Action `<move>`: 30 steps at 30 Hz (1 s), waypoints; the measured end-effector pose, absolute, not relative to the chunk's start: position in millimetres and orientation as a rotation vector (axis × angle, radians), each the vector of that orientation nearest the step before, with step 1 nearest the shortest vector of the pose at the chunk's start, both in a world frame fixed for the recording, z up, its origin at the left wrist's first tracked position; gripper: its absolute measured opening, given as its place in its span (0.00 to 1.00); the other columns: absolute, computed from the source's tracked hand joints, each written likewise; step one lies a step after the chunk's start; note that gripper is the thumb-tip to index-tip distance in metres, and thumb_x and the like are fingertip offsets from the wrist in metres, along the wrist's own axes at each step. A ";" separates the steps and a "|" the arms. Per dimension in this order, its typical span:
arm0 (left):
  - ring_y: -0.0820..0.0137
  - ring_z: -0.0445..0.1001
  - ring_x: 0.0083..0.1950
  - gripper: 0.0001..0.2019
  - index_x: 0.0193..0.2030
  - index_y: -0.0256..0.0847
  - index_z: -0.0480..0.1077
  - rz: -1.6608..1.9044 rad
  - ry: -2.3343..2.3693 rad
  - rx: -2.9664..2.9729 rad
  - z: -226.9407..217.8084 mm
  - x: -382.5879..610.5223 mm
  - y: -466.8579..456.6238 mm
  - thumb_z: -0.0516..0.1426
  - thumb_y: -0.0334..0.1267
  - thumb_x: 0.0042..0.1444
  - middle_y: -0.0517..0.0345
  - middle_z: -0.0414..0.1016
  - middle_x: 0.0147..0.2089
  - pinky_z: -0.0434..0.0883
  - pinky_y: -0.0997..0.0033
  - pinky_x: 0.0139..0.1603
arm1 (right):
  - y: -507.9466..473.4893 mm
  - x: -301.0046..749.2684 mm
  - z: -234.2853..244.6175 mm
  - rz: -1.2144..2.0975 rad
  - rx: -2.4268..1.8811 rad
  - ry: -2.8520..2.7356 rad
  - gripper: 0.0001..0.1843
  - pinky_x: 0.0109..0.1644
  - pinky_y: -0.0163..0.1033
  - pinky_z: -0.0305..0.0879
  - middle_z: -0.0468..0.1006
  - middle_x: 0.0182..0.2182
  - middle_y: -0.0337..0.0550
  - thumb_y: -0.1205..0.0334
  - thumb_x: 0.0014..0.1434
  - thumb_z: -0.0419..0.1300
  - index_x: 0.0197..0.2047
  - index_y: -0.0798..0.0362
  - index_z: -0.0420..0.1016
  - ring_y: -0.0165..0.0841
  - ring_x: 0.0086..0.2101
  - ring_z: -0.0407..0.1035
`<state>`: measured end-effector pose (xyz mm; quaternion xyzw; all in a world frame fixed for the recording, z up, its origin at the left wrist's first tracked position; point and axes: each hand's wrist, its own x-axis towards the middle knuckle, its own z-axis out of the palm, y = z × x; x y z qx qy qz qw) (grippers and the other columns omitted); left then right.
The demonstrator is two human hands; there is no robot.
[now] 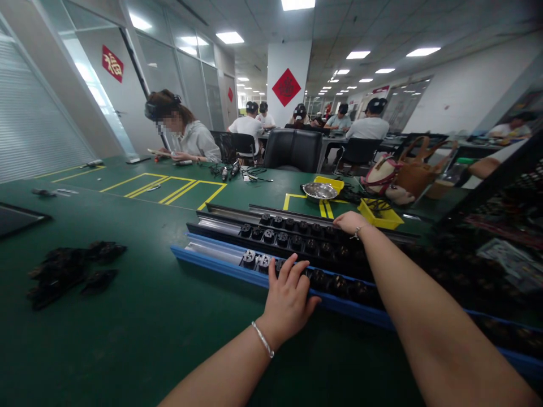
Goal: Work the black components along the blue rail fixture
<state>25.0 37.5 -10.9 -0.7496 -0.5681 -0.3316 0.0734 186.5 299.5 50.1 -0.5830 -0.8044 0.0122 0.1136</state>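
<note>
A long blue rail (212,264) lies across the green table with a row of round black sockets (339,284) set in it. Over this row rests my left hand (288,297), its fingers spread and touching the sockets and the near wall. Behind it lie black rails (218,233) holding more black sockets (297,243). My right hand (350,222) reaches to the far rail (275,215), fingers drawn together at its edge. Whatever is between those fingertips is hidden.
Loose black parts (63,271) are heaped on the left of the table (148,339). Beyond the rails are a metal bowl (319,191), a yellow tray (382,215) and cables. Across the table sits a co-worker (197,141); an office chair (292,150) stands nearby.
</note>
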 end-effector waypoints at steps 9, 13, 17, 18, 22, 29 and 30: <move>0.58 0.58 0.63 0.14 0.39 0.42 0.66 -1.087 -1.630 -2.314 -8.8 23.7 37.7 0.61 0.45 0.49 0.52 0.70 0.54 0.43 0.43 0.66 | 154.8 205.2 46.1 -0.024 -1.408 -2.344 0.19 0.53 0.40 0.62 0.77 0.46 0.44 0.58 0.60 0.47 0.46 0.51 0.75 0.35 0.47 0.68; 0.59 0.60 0.62 0.11 0.35 0.43 0.67 -1.112 -1.597 -2.319 -6.8 21.7 38.6 0.61 0.43 0.49 0.52 0.72 0.52 0.47 0.46 0.66 | 96.5 233.5 20.7 -0.221 -1.347 -2.307 0.20 0.56 0.46 0.58 0.76 0.46 0.46 0.54 0.62 0.45 0.46 0.53 0.74 0.38 0.49 0.67; 0.58 0.60 0.62 0.09 0.31 0.42 0.66 -1.101 -1.593 -2.307 -2.9 20.7 34.3 0.62 0.41 0.48 0.51 0.72 0.51 0.47 0.45 0.66 | 66.5 247.2 5.2 -0.356 -1.359 -2.268 0.21 0.58 0.48 0.52 0.75 0.48 0.47 0.53 0.63 0.45 0.51 0.53 0.70 0.38 0.49 0.66; 0.58 0.60 0.62 0.09 0.31 0.42 0.66 -1.098 -1.594 -2.303 -1.9 20.5 32.0 0.62 0.41 0.48 0.51 0.72 0.51 0.47 0.45 0.66 | 61.8 247.0 3.6 -0.378 -1.366 -2.257 0.21 0.57 0.47 0.52 0.75 0.47 0.48 0.52 0.63 0.45 0.51 0.54 0.69 0.38 0.48 0.66; 0.58 0.59 0.62 0.09 0.31 0.42 0.66 -1.080 -1.600 -2.308 0.2 21.9 20.5 0.61 0.42 0.48 0.52 0.72 0.51 0.46 0.44 0.66 | 48.2 242.8 1.4 -0.400 -1.401 -2.190 0.20 0.53 0.45 0.53 0.76 0.43 0.47 0.51 0.61 0.47 0.48 0.52 0.71 0.39 0.45 0.66; 0.57 0.58 0.63 0.11 0.35 0.41 0.68 -1.052 -1.585 -2.273 -7.0 44.9 9.5 0.60 0.45 0.50 0.50 0.71 0.53 0.44 0.39 0.65 | 46.5 257.2 -6.6 -0.479 -1.433 -2.076 0.15 0.50 0.43 0.51 0.77 0.39 0.45 0.52 0.58 0.51 0.41 0.51 0.72 0.37 0.42 0.67; 0.57 0.58 0.63 0.11 0.35 0.41 0.68 -1.042 -1.575 -2.270 -7.6 49.1 9.1 0.59 0.45 0.51 0.49 0.71 0.53 0.43 0.39 0.65 | 48.1 259.6 -7.4 -0.496 -1.433 -2.063 0.15 0.50 0.43 0.50 0.77 0.39 0.44 0.53 0.58 0.51 0.41 0.51 0.72 0.37 0.42 0.67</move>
